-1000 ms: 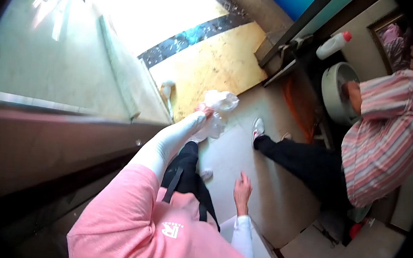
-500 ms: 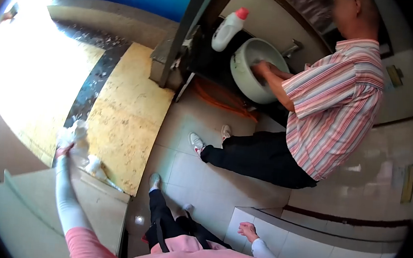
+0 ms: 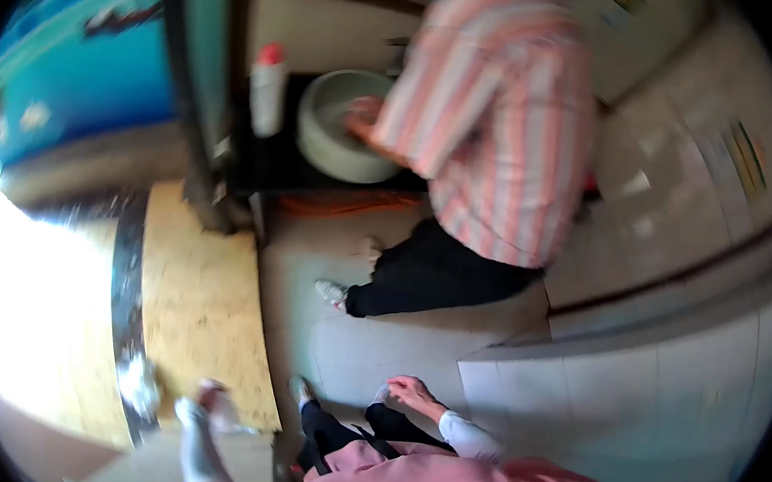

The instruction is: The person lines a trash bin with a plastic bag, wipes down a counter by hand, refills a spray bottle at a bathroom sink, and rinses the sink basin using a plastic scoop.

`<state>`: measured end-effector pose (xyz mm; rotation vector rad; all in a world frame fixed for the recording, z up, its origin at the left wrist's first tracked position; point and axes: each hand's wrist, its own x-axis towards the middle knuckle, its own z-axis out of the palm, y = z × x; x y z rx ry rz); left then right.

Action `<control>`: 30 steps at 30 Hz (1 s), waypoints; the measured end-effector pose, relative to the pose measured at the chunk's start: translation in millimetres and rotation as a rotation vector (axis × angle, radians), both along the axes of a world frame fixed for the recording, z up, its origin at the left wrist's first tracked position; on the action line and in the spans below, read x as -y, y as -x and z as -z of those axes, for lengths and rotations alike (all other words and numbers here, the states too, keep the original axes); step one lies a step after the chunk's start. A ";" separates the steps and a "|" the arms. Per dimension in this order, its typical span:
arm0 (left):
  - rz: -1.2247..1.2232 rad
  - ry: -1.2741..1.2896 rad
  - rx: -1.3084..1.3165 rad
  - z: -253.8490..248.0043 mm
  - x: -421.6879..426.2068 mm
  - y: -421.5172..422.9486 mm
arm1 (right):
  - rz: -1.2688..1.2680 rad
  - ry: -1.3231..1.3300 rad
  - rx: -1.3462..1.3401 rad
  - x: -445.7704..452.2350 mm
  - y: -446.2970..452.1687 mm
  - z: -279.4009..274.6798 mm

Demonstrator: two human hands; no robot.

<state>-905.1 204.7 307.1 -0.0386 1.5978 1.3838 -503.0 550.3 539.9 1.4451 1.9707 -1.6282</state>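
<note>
My left hand (image 3: 210, 395) is blurred by motion over the yellowish board, at the corner of a pale surface (image 3: 224, 461). A whitish blurred item (image 3: 224, 413) shows beside its fingers; whether the hand grips it cannot be made out. To its left, apart from the hand, lies a crumpled white plastic bag (image 3: 139, 386) on the dark strip. My right hand (image 3: 416, 395) hangs in front of my body above the tiled floor, fingers loosely bent, with nothing visible in it.
Another person in a striped shirt (image 3: 498, 113) stands ahead, hands in a round pale basin (image 3: 347, 160) on a black counter. A white bottle with a red cap (image 3: 268, 93) stands beside it. A low tiled wall (image 3: 600, 416) runs along the right. The yellowish board (image 3: 201, 307) lies left.
The view has swung to the right. My left hand, earlier at the white plastic bag, is now apart from it, to its right. My right hand has moved closer in front of my legs.
</note>
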 end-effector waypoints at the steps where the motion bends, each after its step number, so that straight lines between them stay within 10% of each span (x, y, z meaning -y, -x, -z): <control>1: 0.153 -0.057 0.096 -4.2 -65.3 -41.9 | -0.019 -0.044 -0.064 3.9 1.6 1.3; 3: 0.352 -0.111 0.214 -17.7 -187.6 -144.8 | 0.091 -0.090 -0.165 7.5 4.4 -13.1; 6: 0.612 -0.330 0.171 -193.4 -326.1 -256.3 | 0.342 -0.095 -0.153 -12.2 -12.1 -38.2; 13: 0.690 -0.551 0.561 -338.4 -437.2 -376.0 | 0.903 -0.630 -0.494 -76.2 -108.1 -106.6; 19: 0.995 -0.252 0.741 -356.7 -475.9 -464.2 | 0.908 -1.234 -0.349 -127.9 -200.3 -141.1; 30: 0.891 -0.437 0.776 -406.5 -597.6 -563.9 | 0.904 -1.328 -0.416 -221.3 -295.4 -166.7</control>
